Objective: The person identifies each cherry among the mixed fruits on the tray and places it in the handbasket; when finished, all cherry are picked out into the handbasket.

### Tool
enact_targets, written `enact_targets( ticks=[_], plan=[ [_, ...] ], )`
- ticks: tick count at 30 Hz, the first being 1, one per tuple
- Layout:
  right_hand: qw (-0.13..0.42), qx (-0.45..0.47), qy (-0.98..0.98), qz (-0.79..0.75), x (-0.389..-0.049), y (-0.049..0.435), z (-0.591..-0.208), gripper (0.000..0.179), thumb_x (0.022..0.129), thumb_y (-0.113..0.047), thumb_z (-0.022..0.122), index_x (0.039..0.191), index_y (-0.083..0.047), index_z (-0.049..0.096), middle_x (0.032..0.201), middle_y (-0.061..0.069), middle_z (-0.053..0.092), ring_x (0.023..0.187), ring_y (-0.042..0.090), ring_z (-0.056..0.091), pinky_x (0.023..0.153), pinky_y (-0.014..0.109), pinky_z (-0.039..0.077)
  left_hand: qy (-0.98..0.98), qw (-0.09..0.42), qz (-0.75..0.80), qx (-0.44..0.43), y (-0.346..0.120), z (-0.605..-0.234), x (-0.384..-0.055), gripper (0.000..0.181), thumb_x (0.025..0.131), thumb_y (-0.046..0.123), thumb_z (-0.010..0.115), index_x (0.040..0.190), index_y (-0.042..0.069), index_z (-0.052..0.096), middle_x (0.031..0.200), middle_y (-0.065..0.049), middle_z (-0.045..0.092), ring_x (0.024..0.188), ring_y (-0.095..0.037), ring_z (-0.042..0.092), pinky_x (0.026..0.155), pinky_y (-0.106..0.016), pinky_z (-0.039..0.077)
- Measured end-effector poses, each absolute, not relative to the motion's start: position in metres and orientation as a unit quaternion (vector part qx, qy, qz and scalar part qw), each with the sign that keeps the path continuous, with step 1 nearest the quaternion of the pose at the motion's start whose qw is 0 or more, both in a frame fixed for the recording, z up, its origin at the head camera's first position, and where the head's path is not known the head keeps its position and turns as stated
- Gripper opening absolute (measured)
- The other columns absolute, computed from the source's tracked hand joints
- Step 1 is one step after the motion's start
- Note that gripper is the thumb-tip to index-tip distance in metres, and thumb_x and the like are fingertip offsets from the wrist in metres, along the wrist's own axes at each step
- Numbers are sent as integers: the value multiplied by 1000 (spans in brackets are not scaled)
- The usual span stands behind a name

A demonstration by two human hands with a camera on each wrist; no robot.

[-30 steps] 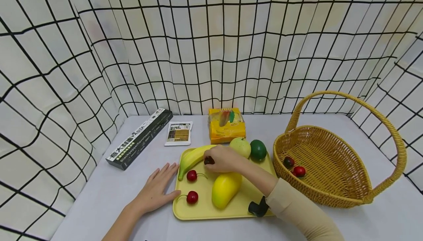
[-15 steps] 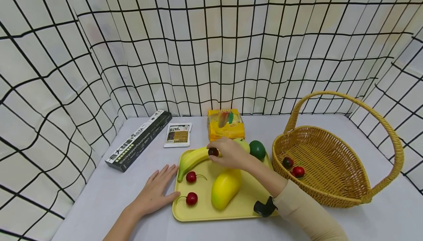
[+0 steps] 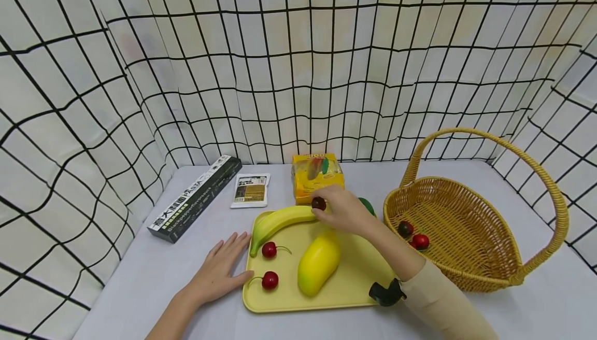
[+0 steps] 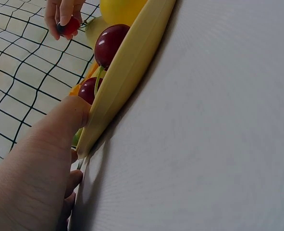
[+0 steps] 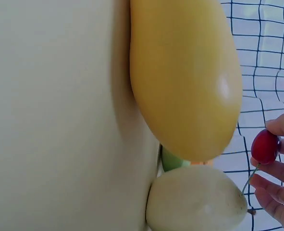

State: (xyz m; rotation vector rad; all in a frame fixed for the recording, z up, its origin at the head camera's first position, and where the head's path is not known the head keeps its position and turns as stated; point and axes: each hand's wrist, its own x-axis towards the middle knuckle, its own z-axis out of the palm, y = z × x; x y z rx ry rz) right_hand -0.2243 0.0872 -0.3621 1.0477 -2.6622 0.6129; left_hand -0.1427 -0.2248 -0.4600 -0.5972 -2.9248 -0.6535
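Note:
My right hand (image 3: 347, 210) pinches a dark red cherry (image 3: 318, 203) between thumb and fingers, raised above the far side of the yellow tray (image 3: 322, 302). In the right wrist view, the cherry's thin green stem hangs over a pale round fruit (image 5: 194, 197). On the tray lie a banana (image 3: 280, 221), a yellow mango (image 3: 319, 263) and two stemmed cherries (image 3: 269, 280). A dark green fruit (image 3: 367, 205) is partly hidden behind my right hand. My left hand (image 3: 216, 272) rests flat, fingers spread, on the table, its thumb at the tray's left rim.
A wicker basket (image 3: 503, 236) with a tall handle stands to the right, a few red fruits (image 3: 421, 241) inside. Behind the tray lie a yellow package (image 3: 318, 176), a white sachet (image 3: 251, 190) and a black pasta box (image 3: 196, 198). Black-grid white cloth (image 3: 280, 70) encloses the table.
My right hand has lifted the cherry and carried it right and away, from beside the banana toward the tray's far side. My left hand stays in place.

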Motion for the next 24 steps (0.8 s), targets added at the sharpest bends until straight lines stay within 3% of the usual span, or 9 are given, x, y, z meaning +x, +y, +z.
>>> enact_targets(
  ticks=[6, 18, 24],
  plan=[
    [136, 346, -903, 217, -222, 104, -361, 26, 83, -19, 67, 107, -9, 65, 99, 2, 65, 93, 19, 56, 77, 32, 48, -955, 50, -213, -201, -225, -461, -143, 81, 80, 52, 61, 142, 8, 33, 145, -9, 33, 135, -30, 23, 107, -50, 12],
    [168, 312, -907, 226, -208, 139, -356, 32, 81, -16, 70, 110, -6, 63, 106, 7, 63, 101, 24, 54, 83, 39, 48, -957, 43, -211, -196, -225, -462, -143, 82, 80, 53, 59, 143, 9, 31, 146, -9, 32, 135, -28, 21, 108, -49, 10],
    [183, 294, -912, 220, -203, 154, -355, 33, 82, -18, 69, 112, -8, 62, 102, 4, 62, 94, 20, 55, 78, 37, 49, -957, 44, -214, -192, -226, -460, -142, 82, 80, 54, 59, 143, 9, 31, 146, -9, 32, 135, -29, 21, 108, -49, 9]
  ],
)
